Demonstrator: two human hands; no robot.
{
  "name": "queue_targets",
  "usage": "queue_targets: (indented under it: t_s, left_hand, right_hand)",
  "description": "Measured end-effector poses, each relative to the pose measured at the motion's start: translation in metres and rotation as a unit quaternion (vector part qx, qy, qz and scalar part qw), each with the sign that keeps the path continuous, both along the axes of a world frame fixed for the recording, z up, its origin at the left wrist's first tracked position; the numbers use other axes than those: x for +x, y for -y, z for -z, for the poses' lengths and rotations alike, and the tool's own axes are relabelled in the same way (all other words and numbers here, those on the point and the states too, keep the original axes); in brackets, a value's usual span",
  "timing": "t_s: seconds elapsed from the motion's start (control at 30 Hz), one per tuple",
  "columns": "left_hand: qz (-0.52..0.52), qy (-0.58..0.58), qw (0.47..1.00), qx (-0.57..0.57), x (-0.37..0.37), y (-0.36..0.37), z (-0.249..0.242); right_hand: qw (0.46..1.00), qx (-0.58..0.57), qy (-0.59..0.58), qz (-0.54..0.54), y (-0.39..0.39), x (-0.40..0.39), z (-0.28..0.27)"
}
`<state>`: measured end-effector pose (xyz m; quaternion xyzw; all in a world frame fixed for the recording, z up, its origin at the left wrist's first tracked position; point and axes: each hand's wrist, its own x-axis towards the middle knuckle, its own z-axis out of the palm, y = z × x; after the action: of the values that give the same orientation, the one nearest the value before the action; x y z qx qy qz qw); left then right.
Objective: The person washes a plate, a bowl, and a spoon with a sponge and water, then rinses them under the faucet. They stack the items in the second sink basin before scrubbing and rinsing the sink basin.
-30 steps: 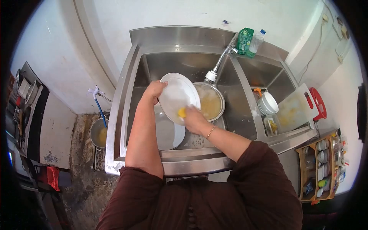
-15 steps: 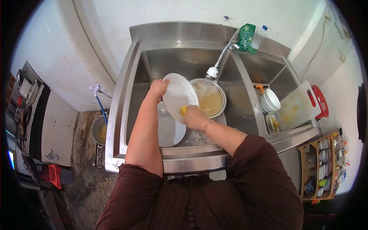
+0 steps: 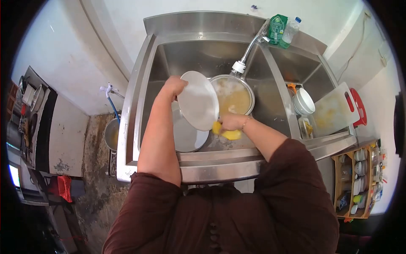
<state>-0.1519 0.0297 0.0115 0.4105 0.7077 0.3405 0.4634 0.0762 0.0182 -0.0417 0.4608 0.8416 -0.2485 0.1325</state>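
Observation:
My left hand (image 3: pixel 174 86) grips a white plate (image 3: pixel 197 100) by its upper left rim and holds it tilted over the sink. My right hand (image 3: pixel 232 122) is closed on a yellow sponge (image 3: pixel 231 134), just off the plate's lower right edge. Below the held plate, a second plate (image 3: pixel 185 137) lies on the sink floor, partly hidden. Behind my right hand stands a round metal pot (image 3: pixel 252 100) with cloudy, yellowish water in it, under the faucet.
The faucet (image 3: pixel 249 51) reaches down over the steel sink (image 3: pixel 182 55). In the right basin are white bowls (image 3: pixel 303 101) and a cutting board (image 3: pixel 334 111). A green pouch (image 3: pixel 277 29) and a plastic bottle (image 3: pixel 290 33) stand on the back ledge.
My right hand has moved off the plate's face, down and right past its edge, and more of the sponge shows. The left hand keeps its hold, and the camera view has shifted slightly.

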Motion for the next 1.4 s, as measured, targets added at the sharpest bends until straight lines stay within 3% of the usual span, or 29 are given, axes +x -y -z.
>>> queue_targets:
  t_s: [0.07,0.1,0.17,0.27,0.37,0.6,0.67,0.77,0.87,1.0,1.1,1.17,1.3,1.4]
  left_hand:
    - [0.022,0.005,0.999,0.041,-0.015,-0.007,0.013]
    - [0.021,0.001,0.999,0.034,-0.015,-0.004,0.007]
    - [0.045,-0.022,0.998,0.034,-0.019,-0.002,0.001]
    - [0.09,-0.065,0.993,0.027,-0.028,0.002,0.006]
    - [0.172,-0.256,0.951,-0.028,-0.032,0.004,0.008]
    - [0.176,-0.264,0.943,-0.101,-0.04,0.007,0.045]
    - [0.162,-0.247,0.944,-0.149,-0.043,0.007,0.054]
    - [0.179,-0.228,0.94,-0.178,-0.035,0.011,0.056]
    - [0.204,-0.275,0.922,-0.178,-0.051,0.0,0.088]
    - [0.274,-0.32,0.894,-0.152,-0.059,-0.005,0.11]
    - [0.223,-0.265,0.924,-0.161,-0.059,0.002,0.123]
    - [0.232,-0.296,0.911,-0.167,-0.067,0.001,0.14]
    - [0.203,-0.314,0.902,-0.217,-0.044,0.01,0.13]
    - [0.227,-0.408,0.857,-0.217,-0.047,0.006,0.152]
  right_hand:
    - [0.979,-0.097,-0.115,-0.135,0.019,0.014,-0.035]
    - [0.979,-0.099,-0.116,-0.135,0.015,0.017,-0.033]
    - [0.997,0.013,0.013,-0.073,-0.007,0.026,-0.029]
    - [1.0,0.015,0.004,0.011,-0.03,0.052,-0.023]
    - [0.999,0.027,-0.031,0.005,-0.033,0.059,-0.033]
    - [0.988,0.039,-0.144,-0.04,-0.025,0.045,-0.048]
    - [0.981,-0.021,-0.193,0.001,-0.025,0.047,-0.052]
    - [0.988,0.033,-0.15,-0.005,-0.033,0.046,-0.043]
    - [0.981,0.083,-0.177,-0.017,-0.038,0.041,-0.03]
    - [0.969,0.073,-0.236,-0.015,-0.02,0.037,-0.052]
    - [0.968,0.08,-0.236,-0.017,-0.012,0.033,-0.06]
    - [0.967,0.099,-0.233,-0.012,0.003,0.04,-0.073]
    - [0.974,0.101,-0.197,-0.054,0.014,0.073,-0.066]
    - [0.981,0.09,-0.159,-0.061,0.022,0.109,-0.077]
